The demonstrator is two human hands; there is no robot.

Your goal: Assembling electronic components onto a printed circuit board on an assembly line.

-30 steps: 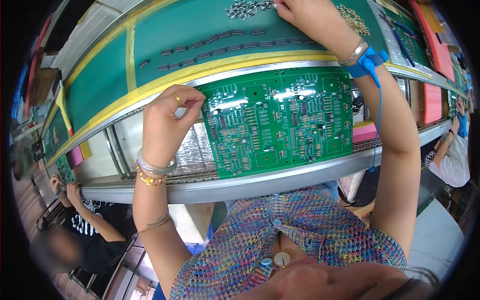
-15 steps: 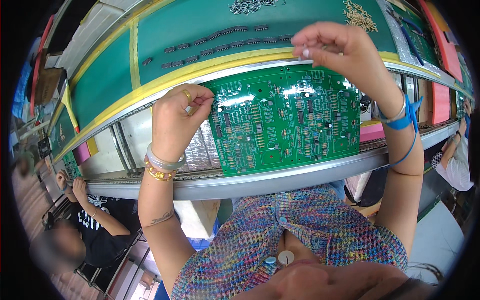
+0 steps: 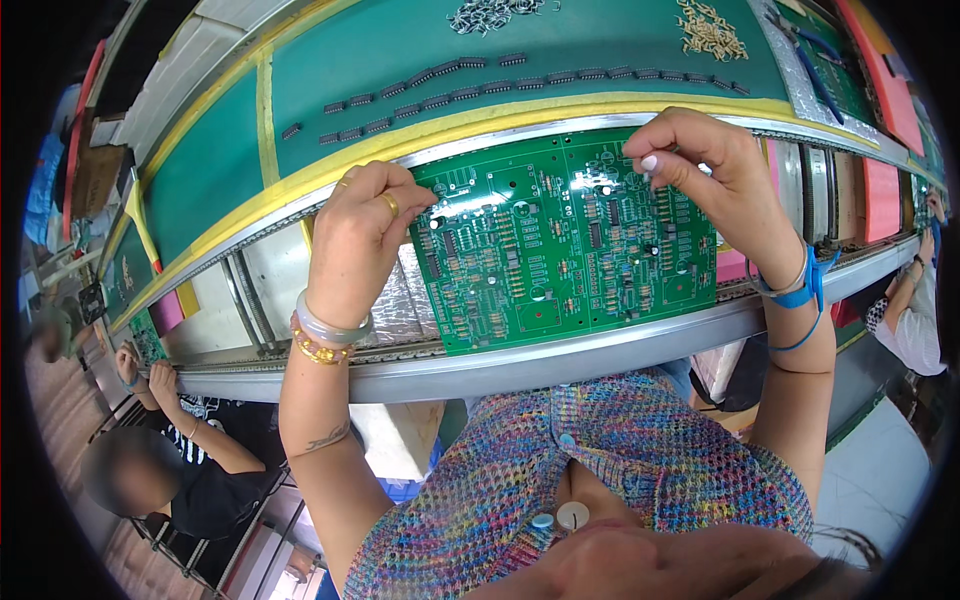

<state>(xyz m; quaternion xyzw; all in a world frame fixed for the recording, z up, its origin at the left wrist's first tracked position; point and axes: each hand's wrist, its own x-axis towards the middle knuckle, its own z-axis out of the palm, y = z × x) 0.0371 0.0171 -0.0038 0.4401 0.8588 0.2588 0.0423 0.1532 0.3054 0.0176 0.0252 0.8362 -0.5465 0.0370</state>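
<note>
A green circuit board (image 3: 555, 262) studded with small parts lies across the rails in front of me. At its far left corner is my left hand (image 3: 358, 235), thumb and fingertips pinched together; whatever sits between them is too small to make out. Over the board's far right part, my right hand (image 3: 712, 178) also holds a pinch close to the surface, its contents hidden by the fingers. Just beyond the board, black chips (image 3: 497, 87) lie in two rough rows on a green mat (image 3: 350, 60).
Piles of silver bent pins (image 3: 490, 14) and brass-coloured pieces (image 3: 710, 32) lie on the mat. Blue-handled pliers (image 3: 822, 84) rest at the far right. A metal rail (image 3: 560, 362) runs along the near side. Co-workers' hands show at left (image 3: 163, 384) and right (image 3: 917, 268).
My right hand has come down from beside the chip rows to the board's far right part, uncovering more chips. The left hand stays pinched at the far left corner.
</note>
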